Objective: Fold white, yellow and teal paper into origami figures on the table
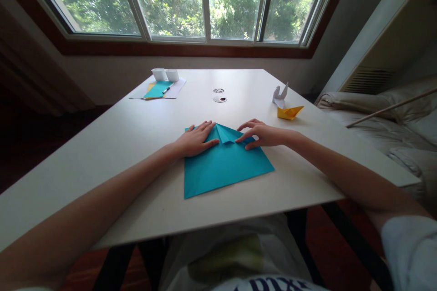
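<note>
A sheet of turquoise origami paper lies on the white table in front of me, with a raised, creased flap at its far edge. My left hand rests flat on the paper's far left part, fingers stretched out and thumb beside the flap. At the far right edge, my right hand touches the paper with its fingertips near the folds. The fingers of this hand are apart and bent, and the index finger reaches the flap's lower corner. Part of the far edge is hidden under both hands.
On the white table, two white folded paper boxes stand at the far left beside turquoise sheets and a pen. A yellow paper boat and a white folded paper figure sit at the right. Round cable holes lie mid-table.
</note>
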Motion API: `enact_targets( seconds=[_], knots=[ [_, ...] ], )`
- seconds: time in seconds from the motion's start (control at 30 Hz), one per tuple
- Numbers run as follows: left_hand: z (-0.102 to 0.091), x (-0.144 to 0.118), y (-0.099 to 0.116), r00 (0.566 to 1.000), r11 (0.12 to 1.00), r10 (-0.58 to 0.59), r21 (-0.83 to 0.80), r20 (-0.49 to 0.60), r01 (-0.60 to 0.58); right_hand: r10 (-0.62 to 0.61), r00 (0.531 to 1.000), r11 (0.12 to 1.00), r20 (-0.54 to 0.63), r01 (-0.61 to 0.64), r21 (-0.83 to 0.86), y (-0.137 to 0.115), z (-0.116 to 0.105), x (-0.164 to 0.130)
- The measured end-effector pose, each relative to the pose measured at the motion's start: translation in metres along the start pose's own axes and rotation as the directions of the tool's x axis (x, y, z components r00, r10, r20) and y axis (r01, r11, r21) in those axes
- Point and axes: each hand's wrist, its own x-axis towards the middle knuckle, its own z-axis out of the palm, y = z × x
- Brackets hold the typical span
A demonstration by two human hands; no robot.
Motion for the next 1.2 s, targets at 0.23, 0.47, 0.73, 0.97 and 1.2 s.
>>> enact_targets(
  seconds=[0.23,0.47,0.73,0.97,1.2],
  knots=[
    [-0.002,-0.004,0.006,0.938,0.947,0.26,0.251,-0.228,-0.201,0.008,1.0,1.0,-0.006,-0.007,0.025,0.0,0.0,0.001],
    [-0.005,-0.005,0.009,0.886,0.881,0.412,0.34,-0.212,-0.328,0.005,1.0,1.0,-0.024,-0.005,-0.002,0.004,-0.004,-0.004],
    [-0.005,-0.005,0.01,0.899,0.882,0.399,0.346,-0.181,-0.321,0.004,0.994,0.995,-0.11,0.007,0.095,0.025,-0.005,-0.004],
    [-0.007,-0.005,0.013,0.907,0.864,0.394,0.398,-0.152,-0.309,-0.029,0.989,0.999,-0.146,0.035,0.039,0.034,0.002,-0.001],
    [-0.005,-0.004,0.012,0.896,0.846,0.421,0.418,-0.144,-0.331,-0.021,0.986,1.0,-0.164,0.017,-0.022,0.034,0.005,0.004]
  ],
)
